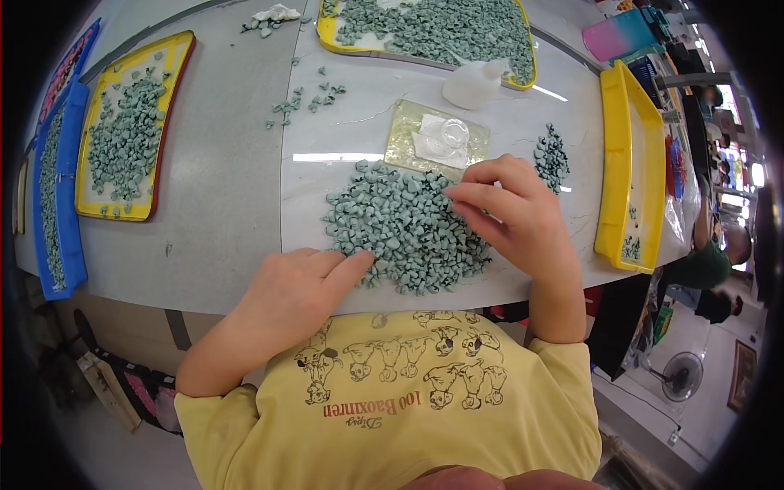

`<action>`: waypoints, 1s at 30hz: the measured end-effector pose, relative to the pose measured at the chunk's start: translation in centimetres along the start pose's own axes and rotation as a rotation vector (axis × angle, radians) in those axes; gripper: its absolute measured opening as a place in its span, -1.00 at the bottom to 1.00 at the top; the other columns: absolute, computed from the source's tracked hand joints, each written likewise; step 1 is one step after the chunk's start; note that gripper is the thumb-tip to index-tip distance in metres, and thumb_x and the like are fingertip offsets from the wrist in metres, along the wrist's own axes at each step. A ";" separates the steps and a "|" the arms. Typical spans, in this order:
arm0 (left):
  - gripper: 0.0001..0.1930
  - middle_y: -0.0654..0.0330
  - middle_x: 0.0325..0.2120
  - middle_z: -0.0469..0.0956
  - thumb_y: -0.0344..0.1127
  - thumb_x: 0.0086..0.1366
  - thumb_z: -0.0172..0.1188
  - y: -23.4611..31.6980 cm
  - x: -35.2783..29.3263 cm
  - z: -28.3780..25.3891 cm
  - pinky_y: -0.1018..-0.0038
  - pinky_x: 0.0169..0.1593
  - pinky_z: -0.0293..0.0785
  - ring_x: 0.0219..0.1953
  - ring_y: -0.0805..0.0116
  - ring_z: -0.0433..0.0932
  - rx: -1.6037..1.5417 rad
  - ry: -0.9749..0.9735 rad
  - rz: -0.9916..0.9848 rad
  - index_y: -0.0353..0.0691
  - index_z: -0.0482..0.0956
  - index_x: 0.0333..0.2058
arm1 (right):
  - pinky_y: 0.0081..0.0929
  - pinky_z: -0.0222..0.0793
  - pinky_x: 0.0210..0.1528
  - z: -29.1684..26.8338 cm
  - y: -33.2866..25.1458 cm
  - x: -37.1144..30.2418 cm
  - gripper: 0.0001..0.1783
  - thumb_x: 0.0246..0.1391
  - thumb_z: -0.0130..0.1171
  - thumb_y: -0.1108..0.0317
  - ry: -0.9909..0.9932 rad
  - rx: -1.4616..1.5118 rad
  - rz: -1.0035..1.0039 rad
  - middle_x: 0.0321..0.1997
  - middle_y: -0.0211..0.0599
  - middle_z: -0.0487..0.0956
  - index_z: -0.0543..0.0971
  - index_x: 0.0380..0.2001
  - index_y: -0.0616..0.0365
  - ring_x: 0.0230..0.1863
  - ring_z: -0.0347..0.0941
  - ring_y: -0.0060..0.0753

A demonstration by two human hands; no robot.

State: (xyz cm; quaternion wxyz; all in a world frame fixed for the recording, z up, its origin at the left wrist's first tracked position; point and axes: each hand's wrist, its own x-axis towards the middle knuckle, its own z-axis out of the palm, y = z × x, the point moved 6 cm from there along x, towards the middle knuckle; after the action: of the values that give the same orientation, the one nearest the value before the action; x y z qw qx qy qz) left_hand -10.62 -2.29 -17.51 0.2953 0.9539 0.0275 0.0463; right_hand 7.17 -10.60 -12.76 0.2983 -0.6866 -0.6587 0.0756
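Observation:
A heap of small grey-green pieces with dark edges (400,229) lies on the table in front of me. My left hand (298,282) rests at the heap's near left side, its fingers stretched out and the tips touching the outer pieces. Over the heap's far right side is my right hand (514,208), thumb and fingers drawn together in a pinch. Whatever sits between those fingertips is too small to make out. Just beyond the heap lies a pale yellowish slab (400,135) bearing white paper and a small clear round dish (454,132).
A white squeeze bottle (474,86) stands behind the slab. Yellow-rimmed trays of similar pieces lie far off (328,33) and at left (181,61), beside a blue bin (72,188). A small dark-green cluster (552,157) and a yellow bin (611,163) are at right.

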 end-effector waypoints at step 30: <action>-0.83 0.38 -0.65 0.32 -0.29 0.32 0.00 -6.0 -2.9 -1.2 0.70 -0.58 0.13 -0.63 0.68 0.21 -0.977 0.468 -0.597 -0.28 0.46 -0.32 | -0.44 0.22 -0.30 2.6 -1.7 -0.1 -0.74 -0.31 0.31 0.51 -0.152 0.036 -0.039 -0.34 -0.46 0.43 0.54 -0.43 0.06 -0.40 0.31 -0.40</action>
State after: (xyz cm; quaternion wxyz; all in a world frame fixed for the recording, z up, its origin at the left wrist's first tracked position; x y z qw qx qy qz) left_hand -13.77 3.06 -20.10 0.6843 0.6243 0.3327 0.1769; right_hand 4.37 -9.93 -14.04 0.2611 -0.6604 -0.6912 0.1337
